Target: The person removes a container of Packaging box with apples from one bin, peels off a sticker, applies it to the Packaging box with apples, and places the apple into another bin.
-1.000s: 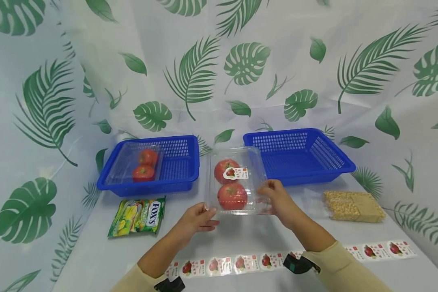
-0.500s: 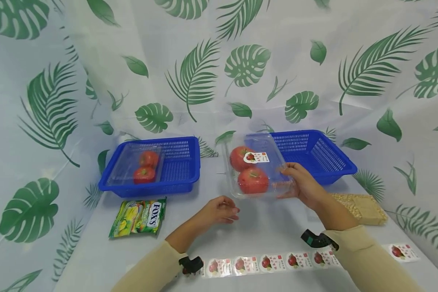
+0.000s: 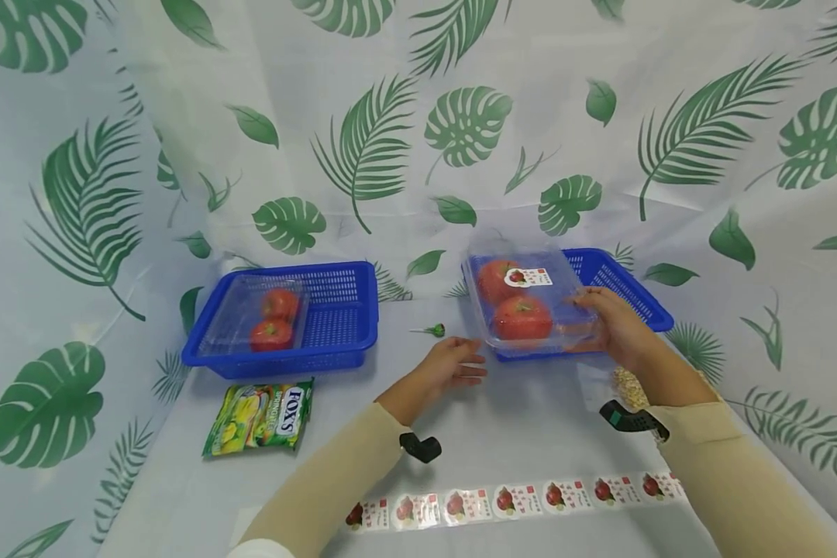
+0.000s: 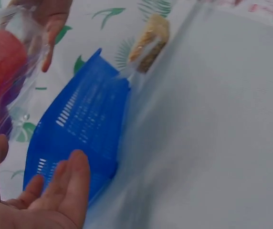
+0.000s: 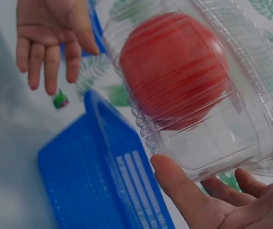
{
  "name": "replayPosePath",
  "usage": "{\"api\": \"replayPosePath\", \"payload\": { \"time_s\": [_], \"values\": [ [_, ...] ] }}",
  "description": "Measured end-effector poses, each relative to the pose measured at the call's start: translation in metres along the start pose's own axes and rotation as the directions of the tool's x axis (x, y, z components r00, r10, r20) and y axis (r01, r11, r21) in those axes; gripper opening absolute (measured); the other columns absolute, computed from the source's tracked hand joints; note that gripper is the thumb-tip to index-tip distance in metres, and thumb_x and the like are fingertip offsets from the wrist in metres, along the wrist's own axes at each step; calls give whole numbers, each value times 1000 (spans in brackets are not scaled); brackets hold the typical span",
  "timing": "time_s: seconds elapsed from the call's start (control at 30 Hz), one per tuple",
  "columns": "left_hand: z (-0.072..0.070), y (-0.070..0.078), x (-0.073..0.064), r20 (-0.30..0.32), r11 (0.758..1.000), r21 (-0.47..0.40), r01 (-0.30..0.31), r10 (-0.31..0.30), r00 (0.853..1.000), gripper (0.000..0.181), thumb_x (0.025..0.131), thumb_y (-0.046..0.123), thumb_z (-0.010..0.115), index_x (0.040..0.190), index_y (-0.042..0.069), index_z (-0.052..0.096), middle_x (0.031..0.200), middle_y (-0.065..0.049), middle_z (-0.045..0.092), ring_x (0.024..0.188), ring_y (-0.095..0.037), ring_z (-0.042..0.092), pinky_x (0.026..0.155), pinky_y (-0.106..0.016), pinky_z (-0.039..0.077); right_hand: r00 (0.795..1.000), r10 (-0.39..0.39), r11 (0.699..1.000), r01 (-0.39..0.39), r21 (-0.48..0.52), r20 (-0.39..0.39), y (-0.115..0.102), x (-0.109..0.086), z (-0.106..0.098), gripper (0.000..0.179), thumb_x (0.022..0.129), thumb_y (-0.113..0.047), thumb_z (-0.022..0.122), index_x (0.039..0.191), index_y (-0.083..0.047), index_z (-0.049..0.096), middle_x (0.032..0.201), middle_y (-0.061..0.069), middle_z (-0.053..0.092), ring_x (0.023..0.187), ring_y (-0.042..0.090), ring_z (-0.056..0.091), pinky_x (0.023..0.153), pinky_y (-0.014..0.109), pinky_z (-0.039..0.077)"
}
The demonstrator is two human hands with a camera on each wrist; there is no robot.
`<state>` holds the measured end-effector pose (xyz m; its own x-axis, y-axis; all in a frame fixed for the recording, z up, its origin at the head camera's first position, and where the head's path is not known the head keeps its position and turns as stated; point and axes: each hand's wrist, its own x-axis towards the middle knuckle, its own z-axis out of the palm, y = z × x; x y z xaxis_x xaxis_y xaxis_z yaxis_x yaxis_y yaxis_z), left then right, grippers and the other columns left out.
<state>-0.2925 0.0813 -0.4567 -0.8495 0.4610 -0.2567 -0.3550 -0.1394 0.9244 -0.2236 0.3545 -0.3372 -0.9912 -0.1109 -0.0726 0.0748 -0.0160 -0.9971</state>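
My right hand (image 3: 617, 325) grips the right side of a clear plastic clamshell box (image 3: 565, 267) that holds two red apples (image 3: 523, 317) and bears a white label (image 3: 528, 277) on its lid. The box is held above the right blue basket (image 3: 638, 294), covering much of it. In the right wrist view an apple (image 5: 174, 71) shows through the ribbed plastic, with my thumb (image 5: 179, 186) against the edge. Just left of the box, my left hand (image 3: 449, 366) has its fingers extended and holds nothing. The left wrist view shows its fingers (image 4: 72, 186) apart from the box.
Another clear box with apples (image 3: 272, 335) lies in the left blue basket (image 3: 328, 360). A green candy bag (image 3: 260, 418) sits in front of it. A lollipop (image 3: 434, 330) lies between the baskets. A strip of apple stickers (image 3: 467, 505) runs along the front; a grain pack (image 3: 630, 387) is partly hidden at right.
The box has moved right and back, from the middle of the table to above the right basket. My left hand has let go of it and followed to the right. A lollipop has come into view.
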Motion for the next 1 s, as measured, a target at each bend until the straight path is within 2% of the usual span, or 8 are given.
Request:
{"api": "replayPosePath", "payload": {
  "time_s": [0.2, 0.33, 0.5, 0.63, 0.77, 0.9, 1.0],
  "values": [
    [11, 20, 22, -78, 997, 24, 77, -75, 994, 65, 90, 39, 69, 134, 0, 43, 121, -27, 59, 99, -38, 66, 79, -45, 56, 999, -9, 996, 5, -85, -41, -12, 11, -30, 31, 103, -37, 47, 126, -19, 36, 135, 6, 32, 92, 22, 69, 78, 52, 55],
    [18, 25, 32, -132, 993, 80, 92, -81, 988, 78, 86, 45, 72, 141, -1, 41, 121, -26, 58, 101, -42, 63, 78, -48, 56, 998, -15, 997, 11, -82, -57, -18, 21, -47, 27, 103, -34, 47, 120, -15, 39, 128, 6, 32, 88, 21, 70, 74, 50, 56],
    [26, 29, 39, -164, 990, 108, 87, -69, 984, 64, 90, 33, 71, 137, -3, 46, 117, -22, 57, 101, -43, 62, 81, -50, 55, 995, -4, 994, -6, -111, -95, -22, 35, -63, 33, 103, -35, 47, 124, -11, 39, 128, 6, 33, 86, 20, 70, 76, 50, 55],
    [26, 31, 40, -142, 996, 60, 66, -56, 988, 50, 93, 21, 66, 134, -3, 49, 109, -16, 62, 98, -39, 65, 83, -47, 55, 992, 7, 988, -26, -150, -126, -19, 43, -74, 42, 103, -37, 47, 130, -6, 38, 132, 9, 33, 88, 19, 69, 79, 51, 54],
    [22, 29, 40, -127, 999, 6, 43, -42, 991, 38, 96, 19, 63, 127, -1, 55, 106, -13, 67, 96, -35, 66, 82, -43, 55, 991, 33, 981, -57, -183, -133, -11, 47, -87, 38, 104, -40, 43, 125, -9, 41, 133, 12, 34, 88, 18, 68, 81, 51, 54],
    [21, 26, 39, -111, 1000, 2, 28, -27, 993, 34, 97, 20, 62, 124, -1, 57, 113, -14, 66, 99, -37, 66, 83, -43, 55, 982, 54, 978, -89, -189, -179, -4, 50, -100, 37, 103, -42, 45, 123, -11, 41, 133, 14, 35, 85, 16, 65, 83, 51, 53],
    [23, 23, 39, -103, 999, 20, 26, -24, 994, 38, 98, 22, 61, 126, -2, 55, 121, -15, 63, 99, -39, 65, 85, -46, 54, 973, 49, 971, -100, -219, -225, -1, 52, -108, 41, 101, -41, 48, 124, -9, 37, 134, 18, 34, 90, 20, 62, 84, 51, 53]
  ]
}}
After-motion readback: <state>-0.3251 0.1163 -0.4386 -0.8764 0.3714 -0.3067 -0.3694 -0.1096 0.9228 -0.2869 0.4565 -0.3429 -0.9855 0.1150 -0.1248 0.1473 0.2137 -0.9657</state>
